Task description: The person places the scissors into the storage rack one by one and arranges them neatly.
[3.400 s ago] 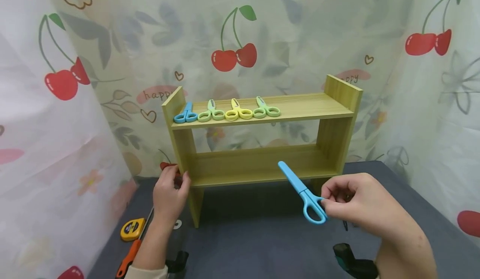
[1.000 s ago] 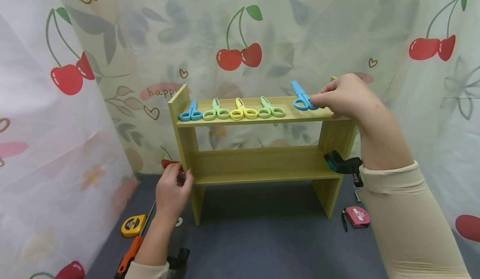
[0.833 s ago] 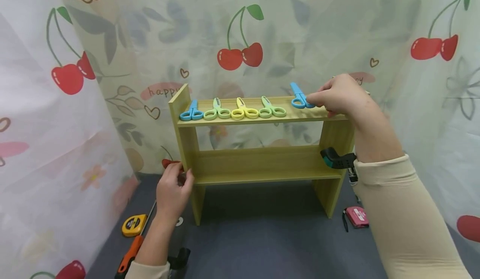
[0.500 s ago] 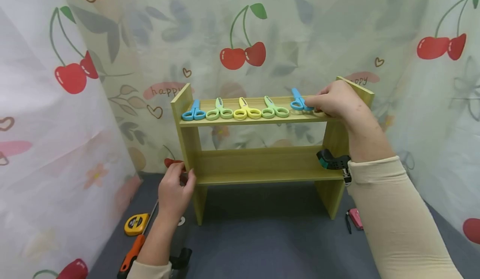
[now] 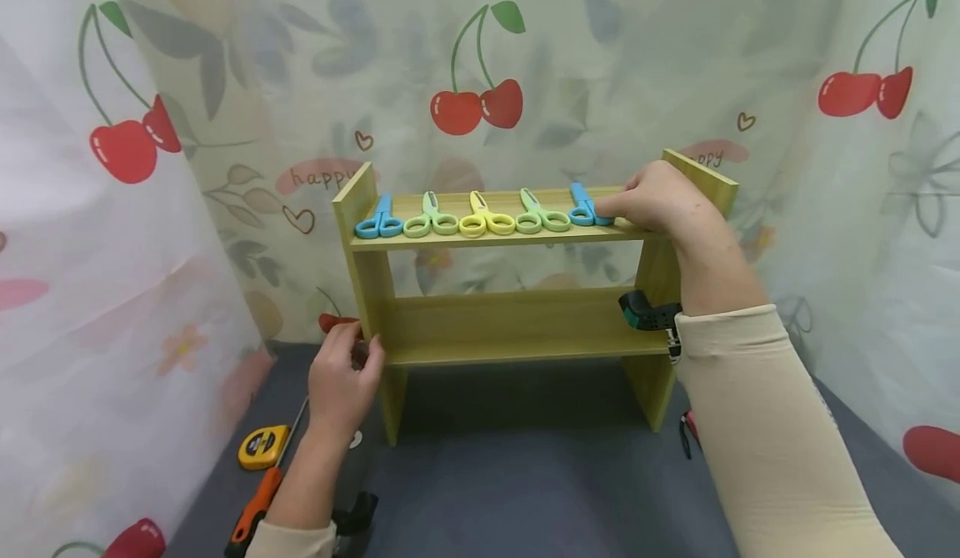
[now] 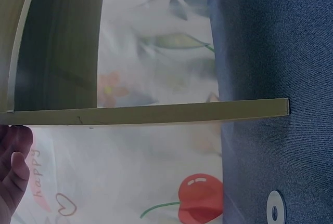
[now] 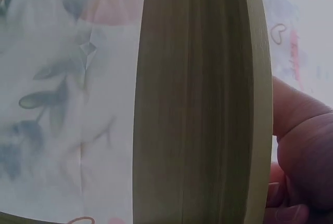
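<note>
A light wooden shelf (image 5: 510,324) with two levels stands in the middle of the head view. On its top board, my right hand (image 5: 666,204) pinches a handle loop of blue scissors (image 5: 580,201), whose tip points to the back. Directly left of them lie green scissors (image 5: 534,211), yellow scissors (image 5: 480,214), more green scissors (image 5: 430,215) and another blue pair of scissors (image 5: 381,218), all in a row. My left hand (image 5: 341,383) rests its fingertips against the outer face of the left side panel (image 6: 156,114). The right wrist view hides the scissors behind the board.
At left on the dark table lie a yellow tape measure (image 5: 264,447), an orange-handled screwdriver (image 5: 257,504) and a washer (image 6: 276,208). A red object (image 5: 335,322) shows behind my left hand. A pink tape measure (image 5: 691,426) is mostly behind my right sleeve.
My right hand has carried the blue scissors up from before the shelf, then left and down onto the top board beside the green pair. The left hand has stayed at the side panel.
</note>
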A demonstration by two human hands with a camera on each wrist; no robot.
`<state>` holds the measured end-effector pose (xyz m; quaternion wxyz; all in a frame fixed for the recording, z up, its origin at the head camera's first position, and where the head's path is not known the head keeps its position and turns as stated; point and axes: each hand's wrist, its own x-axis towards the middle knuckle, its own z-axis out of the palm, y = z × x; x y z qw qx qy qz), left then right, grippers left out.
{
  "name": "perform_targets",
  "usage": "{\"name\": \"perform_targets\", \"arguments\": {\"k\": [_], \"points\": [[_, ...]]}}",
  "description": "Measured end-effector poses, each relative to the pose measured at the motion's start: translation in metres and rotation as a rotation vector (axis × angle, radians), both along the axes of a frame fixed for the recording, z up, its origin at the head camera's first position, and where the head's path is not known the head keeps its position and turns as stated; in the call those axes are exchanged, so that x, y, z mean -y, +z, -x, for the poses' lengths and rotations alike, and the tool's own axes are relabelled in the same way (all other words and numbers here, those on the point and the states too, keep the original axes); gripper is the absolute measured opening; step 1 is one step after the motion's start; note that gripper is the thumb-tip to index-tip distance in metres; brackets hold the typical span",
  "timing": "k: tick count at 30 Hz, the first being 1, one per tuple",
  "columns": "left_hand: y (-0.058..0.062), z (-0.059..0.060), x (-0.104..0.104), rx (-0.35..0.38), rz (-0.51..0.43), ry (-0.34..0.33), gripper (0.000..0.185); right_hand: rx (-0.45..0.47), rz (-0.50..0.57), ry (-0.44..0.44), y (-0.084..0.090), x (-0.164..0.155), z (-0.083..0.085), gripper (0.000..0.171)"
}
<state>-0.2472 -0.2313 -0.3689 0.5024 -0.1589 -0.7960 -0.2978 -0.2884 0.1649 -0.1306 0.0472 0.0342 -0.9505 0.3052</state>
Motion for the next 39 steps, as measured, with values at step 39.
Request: {"name": "perform_targets", "arguments": {"k": [39], "points": [[0.004, -0.004, 0.011, 0.081, 0.091, 0.029, 0.017, -0.467, 0.156, -0.027, -0.031, 0.002, -0.054, 0.042]]}}
